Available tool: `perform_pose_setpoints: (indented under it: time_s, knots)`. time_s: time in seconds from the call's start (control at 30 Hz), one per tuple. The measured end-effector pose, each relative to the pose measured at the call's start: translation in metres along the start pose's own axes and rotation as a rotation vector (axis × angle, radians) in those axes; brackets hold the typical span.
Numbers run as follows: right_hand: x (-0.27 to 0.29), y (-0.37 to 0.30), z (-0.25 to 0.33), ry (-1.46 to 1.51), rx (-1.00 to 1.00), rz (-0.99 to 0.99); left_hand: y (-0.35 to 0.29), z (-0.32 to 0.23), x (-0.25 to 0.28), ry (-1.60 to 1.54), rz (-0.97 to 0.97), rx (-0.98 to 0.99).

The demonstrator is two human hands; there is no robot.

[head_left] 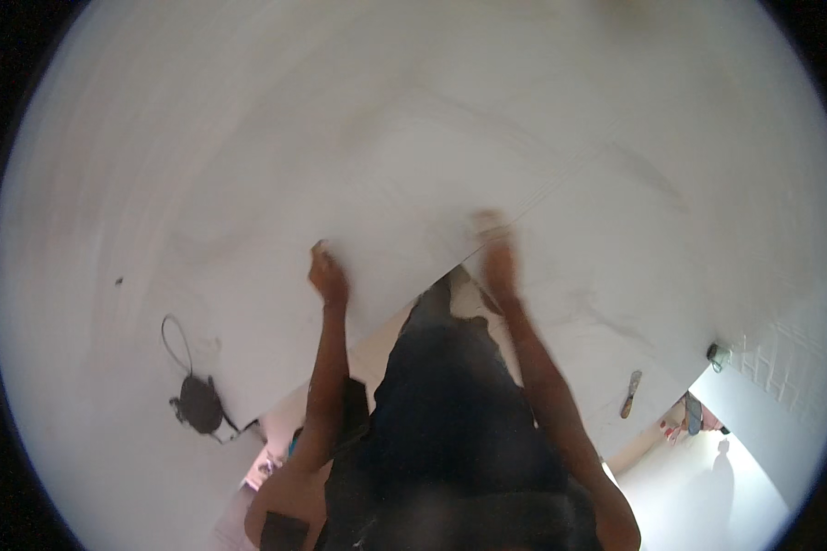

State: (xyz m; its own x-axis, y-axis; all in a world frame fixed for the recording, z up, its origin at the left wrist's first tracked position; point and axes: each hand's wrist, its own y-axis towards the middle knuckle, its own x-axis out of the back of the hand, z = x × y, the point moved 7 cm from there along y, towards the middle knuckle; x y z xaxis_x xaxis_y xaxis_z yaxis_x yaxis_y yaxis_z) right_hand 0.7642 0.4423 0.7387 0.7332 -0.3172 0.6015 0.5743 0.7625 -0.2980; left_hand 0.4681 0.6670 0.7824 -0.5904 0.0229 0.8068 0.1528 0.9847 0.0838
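My left hand [328, 277] is closed, low over a wide white surface [386, 174]; whatever its fingers may hold is too small to make out. To its right, my right hand [499, 266] is smeared by motion beside a thin seam that runs diagonally across the white surface. A pale, blurred patch shows at its fingertips, and I cannot tell whether that is fingers or a held thing. Both forearms reach up from the lower edge, on either side of my dark clothing.
A putty knife [630, 395] with a brown handle lies at the lower right. Near the right corner sits a small dark-green object [715, 354], beside a white grid [774, 367]. At the lower left is a black pouch-like object [199, 404] with a looped cord.
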Motion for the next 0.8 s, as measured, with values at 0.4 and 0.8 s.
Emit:
perform_pose_setpoints:
  time_s: [0.4, 0.8]
  knots:
    - [0.195, -0.015, -0.111, -0.813, -0.052, -0.989, 0.016, 0.007, -0.024, -0.031, 0.042, -0.062]
    - [-0.096, 0.06, 0.188, -0.389, 1.036, 0.247, -0.002, -0.003, 0.0, -0.298, -0.104, 0.08]
